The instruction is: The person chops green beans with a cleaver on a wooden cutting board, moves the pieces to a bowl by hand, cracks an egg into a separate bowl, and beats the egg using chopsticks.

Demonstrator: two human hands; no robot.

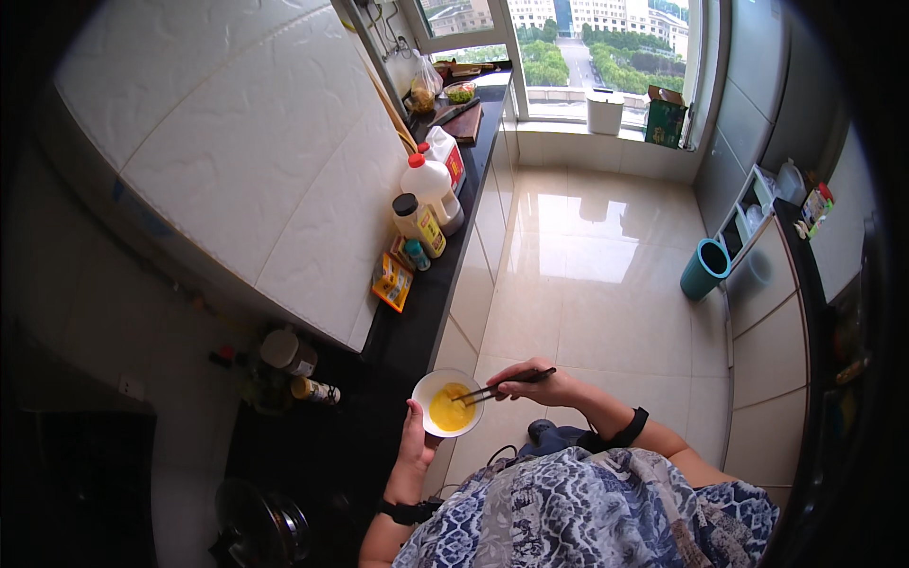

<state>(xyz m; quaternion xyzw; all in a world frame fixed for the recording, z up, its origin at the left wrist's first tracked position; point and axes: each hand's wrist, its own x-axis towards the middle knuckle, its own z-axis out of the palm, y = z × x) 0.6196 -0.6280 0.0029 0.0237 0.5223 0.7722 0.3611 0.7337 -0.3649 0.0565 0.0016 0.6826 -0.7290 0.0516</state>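
Note:
A white bowl [425, 389] with yellow beaten egg [449, 414] in it is held up by my left hand [416, 439], thumb at the rim and fingers underneath. In my right hand [537, 384] is a pair of dark chopsticks [490, 389], whose tips dip into the egg. The bowl is in front of my body, beside the edge of the black countertop [406, 348]. My left fingers are mostly hidden below the bowl.
Along the counter stand a black-capped bottle [419, 224], a red-capped jug [427, 181] and an orange packet [392, 282]. Farther off lies a cutting board [465, 124] with a knife. A lidded pan [259, 522] is at lower left, and a teal bin [704, 270] stands on the floor.

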